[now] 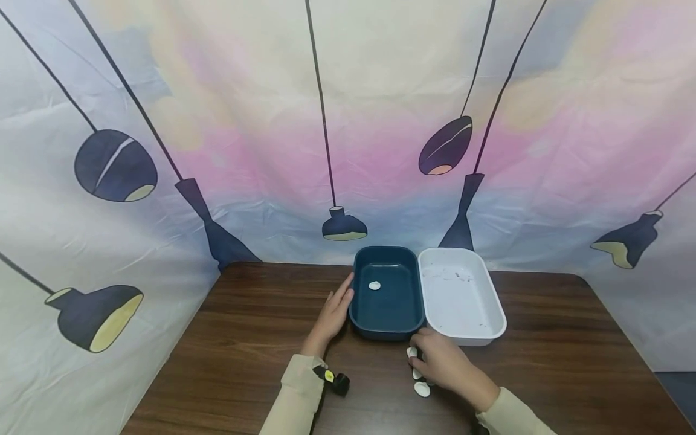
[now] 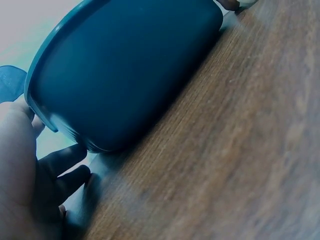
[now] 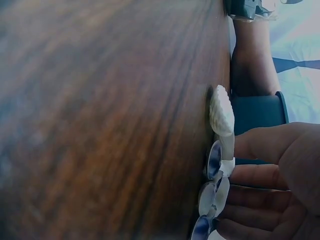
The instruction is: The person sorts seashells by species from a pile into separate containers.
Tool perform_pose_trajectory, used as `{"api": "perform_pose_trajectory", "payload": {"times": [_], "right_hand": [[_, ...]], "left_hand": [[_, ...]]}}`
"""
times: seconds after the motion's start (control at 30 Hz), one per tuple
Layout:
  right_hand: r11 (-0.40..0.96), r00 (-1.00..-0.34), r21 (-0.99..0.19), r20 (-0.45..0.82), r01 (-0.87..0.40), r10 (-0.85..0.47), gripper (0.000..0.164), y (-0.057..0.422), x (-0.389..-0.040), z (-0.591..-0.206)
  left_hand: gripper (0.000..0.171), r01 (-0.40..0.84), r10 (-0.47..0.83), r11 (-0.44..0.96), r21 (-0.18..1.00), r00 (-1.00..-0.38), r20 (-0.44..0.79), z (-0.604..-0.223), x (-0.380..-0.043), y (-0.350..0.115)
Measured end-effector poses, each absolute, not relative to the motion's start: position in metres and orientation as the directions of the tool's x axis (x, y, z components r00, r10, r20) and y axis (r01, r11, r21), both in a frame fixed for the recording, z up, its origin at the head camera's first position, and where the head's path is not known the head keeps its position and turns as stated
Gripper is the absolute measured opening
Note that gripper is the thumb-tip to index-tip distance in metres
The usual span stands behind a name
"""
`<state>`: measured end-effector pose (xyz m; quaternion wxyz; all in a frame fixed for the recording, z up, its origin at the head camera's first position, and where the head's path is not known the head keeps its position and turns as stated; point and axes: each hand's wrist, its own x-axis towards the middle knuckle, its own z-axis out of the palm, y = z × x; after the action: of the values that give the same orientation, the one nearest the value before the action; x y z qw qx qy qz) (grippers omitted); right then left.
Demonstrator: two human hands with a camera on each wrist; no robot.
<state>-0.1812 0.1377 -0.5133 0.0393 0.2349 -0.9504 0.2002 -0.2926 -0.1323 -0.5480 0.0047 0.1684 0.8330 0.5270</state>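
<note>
Shells (image 1: 422, 389), white: we found several on the wooden tabletop (image 1: 244, 356) and one inside a teal dish (image 1: 387, 314). We listed the rest from left to right. Left hand (image 1: 331, 314): fingers extended, touching the left wall of the teal dish, clamped on nothing. Teal dish: deep, rounded corners, a single shell (image 1: 374, 286) on its floor, left of centre. Loose shells: an uneven row near that dish's front right corner, one plainly ribbed. Right hand (image 1: 443, 361): fingertips at the row; we could not tell whether they gripped any. White dish (image 1: 462, 302): just beside the teal one, dark flecks on its floor.
</note>
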Motion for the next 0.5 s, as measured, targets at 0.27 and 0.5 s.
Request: {"api": "perform_pose_trajectory", "payload": {"times": [0.27,0.5], "right_hand": [[0.795,-0.883,-0.387,0.155,-0.467,-0.443,0.015,0.1366,-0.1800,-0.5100],[0.783,-0.877,-0.402,0.141,-0.474,-0.458,0.014,0.1357,-0.1771,-0.5048]], "left_hand": [[0.057,0.274,0.281,0.394,0.877,-0.945,0.169,-0.5498,-0.2934,-0.1330],[0.057,0.280,0.280,0.387,0.879,-0.944,0.177,-0.5500,-0.2934,-0.1330]]}}
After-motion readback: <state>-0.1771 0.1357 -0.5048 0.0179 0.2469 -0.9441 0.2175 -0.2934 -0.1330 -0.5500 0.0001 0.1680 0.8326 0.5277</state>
